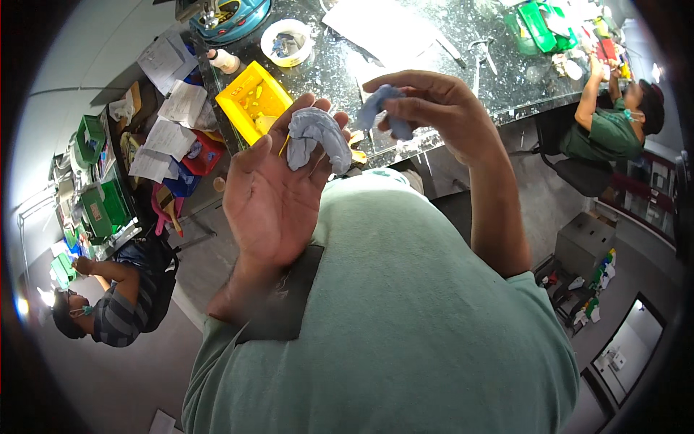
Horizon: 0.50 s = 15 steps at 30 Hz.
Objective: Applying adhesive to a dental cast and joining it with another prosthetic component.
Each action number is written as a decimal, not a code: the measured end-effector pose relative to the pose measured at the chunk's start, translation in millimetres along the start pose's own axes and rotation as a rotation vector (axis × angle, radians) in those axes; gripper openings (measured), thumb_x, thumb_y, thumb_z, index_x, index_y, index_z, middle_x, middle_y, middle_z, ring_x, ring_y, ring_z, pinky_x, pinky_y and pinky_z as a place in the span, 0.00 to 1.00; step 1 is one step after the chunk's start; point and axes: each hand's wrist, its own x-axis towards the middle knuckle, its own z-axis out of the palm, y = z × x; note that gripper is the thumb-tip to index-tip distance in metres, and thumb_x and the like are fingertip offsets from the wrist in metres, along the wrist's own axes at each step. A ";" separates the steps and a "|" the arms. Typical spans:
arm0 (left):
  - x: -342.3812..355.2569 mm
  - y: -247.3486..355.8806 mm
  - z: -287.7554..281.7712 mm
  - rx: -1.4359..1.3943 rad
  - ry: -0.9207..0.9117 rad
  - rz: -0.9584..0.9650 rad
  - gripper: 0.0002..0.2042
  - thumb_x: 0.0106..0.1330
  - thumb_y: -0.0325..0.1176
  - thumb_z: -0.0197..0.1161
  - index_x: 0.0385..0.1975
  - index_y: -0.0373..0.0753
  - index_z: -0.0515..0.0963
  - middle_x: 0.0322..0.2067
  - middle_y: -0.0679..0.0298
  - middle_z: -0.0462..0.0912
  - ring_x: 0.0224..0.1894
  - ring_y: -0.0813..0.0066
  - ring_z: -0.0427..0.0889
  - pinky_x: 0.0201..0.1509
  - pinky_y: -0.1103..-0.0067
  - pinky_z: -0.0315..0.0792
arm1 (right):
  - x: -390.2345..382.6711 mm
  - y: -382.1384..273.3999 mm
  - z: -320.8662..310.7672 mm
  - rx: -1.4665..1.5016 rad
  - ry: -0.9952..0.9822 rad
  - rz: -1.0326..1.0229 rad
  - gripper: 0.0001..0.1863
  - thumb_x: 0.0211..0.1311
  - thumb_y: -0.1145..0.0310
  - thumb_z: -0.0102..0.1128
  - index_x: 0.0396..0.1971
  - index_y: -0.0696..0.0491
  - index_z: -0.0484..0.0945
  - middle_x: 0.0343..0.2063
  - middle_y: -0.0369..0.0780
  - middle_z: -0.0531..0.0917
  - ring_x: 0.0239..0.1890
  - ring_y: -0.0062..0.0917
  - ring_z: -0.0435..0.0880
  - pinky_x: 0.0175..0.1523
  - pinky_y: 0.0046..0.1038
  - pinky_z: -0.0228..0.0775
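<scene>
Palm up, my left hand point(269, 202) supports a grey, horseshoe-shaped dental cast point(319, 136) on its fingers, just beyond the palm. Small bumps like teeth run along the cast's curve. Close to its right, my right hand point(448, 116) pinches a crumpled, blue-grey piece point(373, 107) between thumb and fingers. That piece looks soft, like putty or torn impression material; its exact kind is unclear. A gap separates it from the cast. Behind my left fingers stands a yellow tray point(230, 100) with small yellow bits inside.
On the speckled dark bench point(340, 69) are a white tub point(309, 52), a small bottle point(224, 61), a blue container point(235, 22), white paper point(383, 29) and a metal tool point(483, 56). Green boxes point(536, 27) stand far right. Co-workers sit at left point(123, 311) and right point(614, 134).
</scene>
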 end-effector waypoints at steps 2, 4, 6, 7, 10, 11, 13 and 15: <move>0.7 -0.1 -0.5 0.000 0.032 0.030 0.30 0.69 0.41 0.45 0.65 0.26 0.53 0.62 0.44 0.62 0.66 0.50 0.62 0.70 0.64 0.58 | 2.6 32.5 -14.1 0.048 0.178 0.187 0.16 0.64 0.65 0.61 0.46 0.59 0.81 0.33 0.38 0.85 0.31 0.16 0.82 0.38 0.19 0.74; 2.3 -0.3 0.1 0.001 0.061 0.055 0.29 0.69 0.40 0.46 0.65 0.27 0.53 0.62 0.43 0.62 0.66 0.48 0.62 0.70 0.63 0.59 | 1.1 83.7 -24.2 -0.297 0.330 0.352 0.15 0.63 0.64 0.61 0.46 0.56 0.82 0.33 0.37 0.85 0.31 0.16 0.79 0.39 0.20 0.72; 4.4 0.6 -1.9 -0.024 0.073 0.056 0.27 0.70 0.40 0.45 0.64 0.28 0.55 0.61 0.43 0.63 0.65 0.47 0.63 0.69 0.63 0.62 | -5.2 110.3 -20.0 -0.664 0.288 0.368 0.14 0.62 0.65 0.62 0.46 0.52 0.82 0.34 0.38 0.85 0.34 0.20 0.81 0.43 0.25 0.72; 5.4 0.8 -0.3 -0.023 0.075 0.058 0.27 0.70 0.40 0.45 0.64 0.28 0.55 0.61 0.43 0.63 0.65 0.47 0.63 0.69 0.63 0.62 | -10.6 135.5 -21.4 -0.812 0.282 0.282 0.13 0.61 0.65 0.62 0.45 0.49 0.83 0.36 0.39 0.84 0.38 0.25 0.81 0.47 0.28 0.72; 8.9 1.6 4.4 0.006 0.080 0.063 0.27 0.70 0.42 0.45 0.63 0.30 0.57 0.61 0.43 0.63 0.66 0.47 0.62 0.68 0.64 0.63 | -18.1 157.1 -10.2 -1.057 0.492 -0.150 0.16 0.59 0.68 0.63 0.48 0.50 0.80 0.39 0.42 0.83 0.42 0.31 0.81 0.51 0.31 0.72; 11.3 1.8 2.9 -0.037 0.049 0.073 0.28 0.71 0.43 0.44 0.64 0.30 0.56 0.64 0.42 0.59 0.67 0.46 0.59 0.70 0.62 0.60 | -15.3 134.7 0.6 -0.912 0.534 -0.174 0.17 0.59 0.70 0.63 0.49 0.51 0.79 0.38 0.42 0.82 0.42 0.30 0.81 0.50 0.30 0.72; 11.2 0.4 6.5 -0.075 0.029 0.107 0.28 0.73 0.47 0.41 0.64 0.30 0.55 0.66 0.43 0.55 0.69 0.44 0.55 0.72 0.61 0.54 | -13.9 76.3 23.6 -0.636 0.602 -0.304 0.17 0.55 0.73 0.65 0.47 0.54 0.78 0.33 0.40 0.82 0.38 0.29 0.81 0.48 0.29 0.71; 11.9 -1.7 10.3 -0.073 0.062 0.138 0.27 0.73 0.48 0.41 0.63 0.33 0.57 0.65 0.45 0.58 0.68 0.47 0.58 0.71 0.61 0.56 | -20.9 35.4 43.2 -0.552 0.510 -0.463 0.17 0.55 0.72 0.68 0.45 0.54 0.78 0.31 0.38 0.81 0.29 0.23 0.79 0.35 0.23 0.73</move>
